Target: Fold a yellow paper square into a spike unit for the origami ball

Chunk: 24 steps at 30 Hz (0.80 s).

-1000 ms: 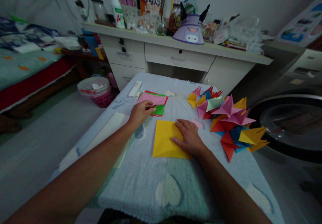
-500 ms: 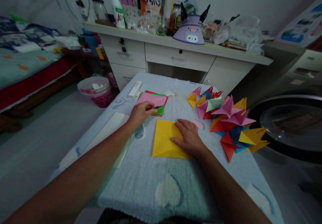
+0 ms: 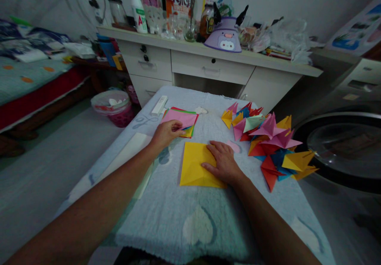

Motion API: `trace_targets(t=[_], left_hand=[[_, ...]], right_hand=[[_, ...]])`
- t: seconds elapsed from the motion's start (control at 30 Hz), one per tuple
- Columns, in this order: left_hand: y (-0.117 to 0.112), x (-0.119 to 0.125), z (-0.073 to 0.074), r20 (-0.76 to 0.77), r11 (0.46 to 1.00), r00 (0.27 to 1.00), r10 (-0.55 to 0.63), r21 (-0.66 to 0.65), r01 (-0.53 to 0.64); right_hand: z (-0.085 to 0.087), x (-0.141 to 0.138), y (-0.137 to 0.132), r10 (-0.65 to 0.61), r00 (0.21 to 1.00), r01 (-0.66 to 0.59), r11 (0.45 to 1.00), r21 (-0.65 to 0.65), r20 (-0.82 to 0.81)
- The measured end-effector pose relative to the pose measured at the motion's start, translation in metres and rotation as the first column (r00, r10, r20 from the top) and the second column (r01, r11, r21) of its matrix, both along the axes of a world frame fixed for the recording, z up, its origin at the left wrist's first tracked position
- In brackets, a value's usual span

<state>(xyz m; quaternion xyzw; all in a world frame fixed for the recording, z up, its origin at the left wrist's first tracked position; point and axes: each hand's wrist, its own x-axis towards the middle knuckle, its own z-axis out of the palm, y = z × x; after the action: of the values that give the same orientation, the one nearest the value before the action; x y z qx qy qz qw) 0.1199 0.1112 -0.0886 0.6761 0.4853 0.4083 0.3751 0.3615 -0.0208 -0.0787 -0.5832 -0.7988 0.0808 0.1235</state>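
A stack of square coloured paper (image 3: 183, 118), pink on top with red, green and yellow edges showing, lies toward the far side of the table. My left hand (image 3: 169, 133) is at its near edge, thumb and fingers closed on the near side of the sheets; the exact number pinched is hidden. Nearer to me a square sheet of yellow paper (image 3: 192, 166) with faint creases lies flat. My right hand (image 3: 222, 162) rests palm down on its right part, fingers stretched out. To the right is a heap of folded paper cranes (image 3: 269, 132) in several colours.
A blue patterned cloth (image 3: 166, 225) covers the table. A white box (image 3: 160, 105) sits beyond the stack, and a white sheet (image 3: 131, 154) lies partly under my left forearm. A cluttered white desk (image 3: 190, 50) stands behind, a washing machine (image 3: 342, 150) at right, a bin (image 3: 114, 108) at left.
At the near edge of the stack, yellow now shows beneath the pink sheet where green and dark edges showed before. Both hands stay nearly in place.
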Motion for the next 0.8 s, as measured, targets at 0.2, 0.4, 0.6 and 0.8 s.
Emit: trace_targets(t=[0.2, 0.4, 0.6, 0.8], left_hand=[[-0.002, -0.002, 0.001, -0.199, 0.996, 0.980, -0.020, 0.086, 0.038], [-0.008, 0.002, 0.006, -0.563, 0.943, 0.825, -0.051, 0.245, 0.225], [-0.013, 0.005, 0.014, -0.635, 0.912, 0.772, -0.029, 0.300, 0.281], [-0.049, 0.010, 0.047, -0.759, 0.896, 0.650, 0.037, 0.312, 0.315]], right_hand=[[0.001, 0.000, 0.000, 0.000, 1.000, 0.000, 1.000, 0.003, -0.003], [-0.001, 0.002, 0.001, 0.005, 1.000, -0.005, 1.000, 0.013, -0.021], [-0.007, 0.006, 0.003, -0.015, 0.994, 0.022, 0.998, 0.064, -0.107], [-0.006, 0.006, 0.007, -0.099, 0.980, 0.111, 0.992, 0.063, -0.172]])
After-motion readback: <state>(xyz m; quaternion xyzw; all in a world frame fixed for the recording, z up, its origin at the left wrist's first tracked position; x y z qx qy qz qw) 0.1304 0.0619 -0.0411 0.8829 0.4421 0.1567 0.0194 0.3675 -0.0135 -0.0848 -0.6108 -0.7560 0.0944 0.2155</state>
